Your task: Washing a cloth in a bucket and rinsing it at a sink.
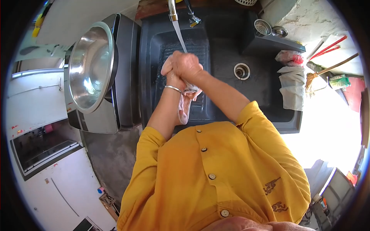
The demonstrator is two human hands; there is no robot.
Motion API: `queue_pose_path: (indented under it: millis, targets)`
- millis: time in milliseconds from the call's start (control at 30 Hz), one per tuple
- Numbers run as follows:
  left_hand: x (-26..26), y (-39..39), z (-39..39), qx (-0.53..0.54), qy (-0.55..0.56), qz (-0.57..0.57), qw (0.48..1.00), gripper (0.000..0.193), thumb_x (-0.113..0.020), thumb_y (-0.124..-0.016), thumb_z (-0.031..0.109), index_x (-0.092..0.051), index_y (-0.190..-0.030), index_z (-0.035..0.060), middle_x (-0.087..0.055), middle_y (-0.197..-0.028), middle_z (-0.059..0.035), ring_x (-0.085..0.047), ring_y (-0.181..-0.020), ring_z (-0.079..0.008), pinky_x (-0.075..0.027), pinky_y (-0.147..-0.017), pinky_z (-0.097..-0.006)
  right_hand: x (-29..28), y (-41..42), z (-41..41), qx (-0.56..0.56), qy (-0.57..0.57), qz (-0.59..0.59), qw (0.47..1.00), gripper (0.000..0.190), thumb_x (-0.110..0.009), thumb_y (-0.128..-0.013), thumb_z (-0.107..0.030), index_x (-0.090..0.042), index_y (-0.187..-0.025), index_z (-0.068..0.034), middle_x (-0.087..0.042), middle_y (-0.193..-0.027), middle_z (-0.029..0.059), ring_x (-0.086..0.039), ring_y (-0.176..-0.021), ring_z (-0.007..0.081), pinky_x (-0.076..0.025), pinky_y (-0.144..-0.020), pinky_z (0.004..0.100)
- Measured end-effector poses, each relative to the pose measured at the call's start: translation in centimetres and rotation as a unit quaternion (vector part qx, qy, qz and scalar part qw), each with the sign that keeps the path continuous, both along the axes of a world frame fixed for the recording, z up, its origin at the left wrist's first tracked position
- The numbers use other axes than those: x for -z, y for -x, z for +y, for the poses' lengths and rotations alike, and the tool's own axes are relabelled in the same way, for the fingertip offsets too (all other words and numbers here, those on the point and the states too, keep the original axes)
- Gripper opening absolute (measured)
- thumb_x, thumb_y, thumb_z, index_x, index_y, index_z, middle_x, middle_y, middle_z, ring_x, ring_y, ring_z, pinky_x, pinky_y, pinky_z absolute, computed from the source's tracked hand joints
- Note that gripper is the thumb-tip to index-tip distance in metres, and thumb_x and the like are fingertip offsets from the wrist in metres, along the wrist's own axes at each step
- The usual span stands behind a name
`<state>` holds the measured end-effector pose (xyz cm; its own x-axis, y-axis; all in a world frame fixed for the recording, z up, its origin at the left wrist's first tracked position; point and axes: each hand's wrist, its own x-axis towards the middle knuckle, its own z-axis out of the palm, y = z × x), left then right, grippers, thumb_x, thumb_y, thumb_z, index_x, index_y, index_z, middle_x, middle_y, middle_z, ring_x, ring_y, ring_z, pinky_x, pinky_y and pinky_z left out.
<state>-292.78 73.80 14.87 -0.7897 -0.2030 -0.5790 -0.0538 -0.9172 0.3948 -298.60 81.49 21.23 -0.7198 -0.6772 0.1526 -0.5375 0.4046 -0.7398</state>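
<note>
Both of my hands are pressed together over the washboard side of a dark sink (206,115), with a stream of tap water (179,37) falling onto them. My left hand (168,65), with a silver bangle (173,88) at its wrist, is partly covered by the right. My right hand (186,64) is curled in a fist against it. A wet, crumpled white and pinkish cloth (185,109) is bunched in the two hands and hangs down below my wrists. How the fingers wrap it is hidden.
A chrome faucet (173,13) and a smaller tap (194,20) stand behind the sink. To the right lie the drain (242,71) and a pale cloth (292,86) over the rim. A large steel basin (92,68) rests on a dark appliance (127,72) at left.
</note>
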Motion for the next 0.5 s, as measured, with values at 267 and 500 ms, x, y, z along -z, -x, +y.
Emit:
queue_pose_path:
  millis: [267, 500]
  targets:
    - [-4.0, -2.9, -3.5, 0.041, 0.096, -0.07, 0.992, 0.057, -0.056, -0.086, 0.04, -0.046, -0.119, -0.0052, -0.052, -0.116, -0.0208, -0.052, -0.11, -0.0314, -0.039, -0.097, -0.0439, 5.3, 6.4, 4.1, 0.03, 0.02, -0.271, 0.962, 0.052, -0.061, -0.076, -0.043, -0.057, -0.115, -0.009, -0.056, -0.117, 0.0177, -0.051, -0.114, 0.0305, -0.04, -0.096, 0.0359]
    - [-6.0, -2.8, -4.3, 0.164, 0.245, -0.056, 0.954, 0.02, -0.057, -0.076, 0.004, -0.062, -0.095, -0.0023, -0.063, -0.092, -0.0097, -0.061, -0.079, -0.0196, -0.048, -0.077, -0.0298, 5.3, 5.0, 7.6, -0.256, -0.166, -0.037, 0.952, 0.066, -0.059, -0.08, -0.041, -0.035, -0.135, -0.015, -0.055, -0.113, 0.0202, -0.052, -0.109, 0.0354, -0.042, -0.093, 0.0391]
